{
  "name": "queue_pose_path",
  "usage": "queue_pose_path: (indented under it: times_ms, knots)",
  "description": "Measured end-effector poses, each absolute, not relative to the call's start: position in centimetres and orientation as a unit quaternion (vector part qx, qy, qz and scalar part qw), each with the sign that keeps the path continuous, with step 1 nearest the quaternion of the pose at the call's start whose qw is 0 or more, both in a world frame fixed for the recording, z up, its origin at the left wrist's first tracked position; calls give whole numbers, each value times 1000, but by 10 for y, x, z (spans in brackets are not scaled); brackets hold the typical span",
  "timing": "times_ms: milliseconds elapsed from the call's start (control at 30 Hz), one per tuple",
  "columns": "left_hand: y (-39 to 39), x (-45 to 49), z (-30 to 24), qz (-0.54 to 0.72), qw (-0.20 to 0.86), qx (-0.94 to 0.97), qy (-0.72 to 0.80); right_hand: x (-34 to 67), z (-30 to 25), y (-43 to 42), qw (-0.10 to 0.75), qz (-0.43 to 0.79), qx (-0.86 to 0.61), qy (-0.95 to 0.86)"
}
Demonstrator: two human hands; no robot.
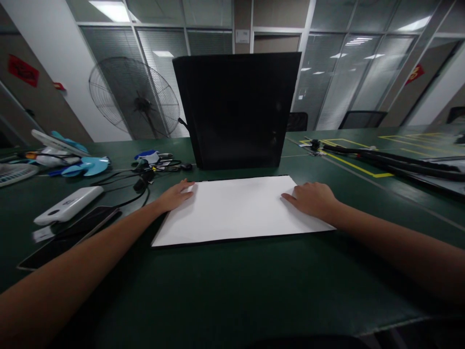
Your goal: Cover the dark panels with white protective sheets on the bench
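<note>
A white rectangular sheet (236,211) lies flat on the dark green table (232,291), over a thin black backing that shows along its near edge. My left hand (176,194) rests on the sheet's far left corner with fingers stretched flat. On the sheet's right side lies my right hand (312,198), palm down, fingers loosely curled and apart. Neither hand holds anything. Just behind the sheet stands a tall black upright panel (238,109).
At the left lie a white power bank (69,204), a dark phone (69,235), tangled black cables (141,182) and blue plastic items (85,167). A floor fan (134,97) stands behind. Black rods (392,162) and yellow tape lines lie at the right.
</note>
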State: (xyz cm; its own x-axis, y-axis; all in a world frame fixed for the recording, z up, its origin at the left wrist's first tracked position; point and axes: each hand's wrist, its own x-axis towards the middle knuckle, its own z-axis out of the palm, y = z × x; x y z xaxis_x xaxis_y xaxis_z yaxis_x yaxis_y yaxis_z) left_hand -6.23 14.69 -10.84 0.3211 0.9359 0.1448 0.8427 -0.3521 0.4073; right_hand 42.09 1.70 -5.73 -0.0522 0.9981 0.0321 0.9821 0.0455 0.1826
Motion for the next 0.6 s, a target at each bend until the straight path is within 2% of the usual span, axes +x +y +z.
queue_pose_path:
  times_ms: [367, 600]
  knots:
    - [151, -65, -113, 145, 113, 814, 552, 432, -70, 26, 25, 68, 671, 738]
    - [146, -61, -111, 117, 47, 841, 527, 444, -74, 31, -5, 71, 637, 768]
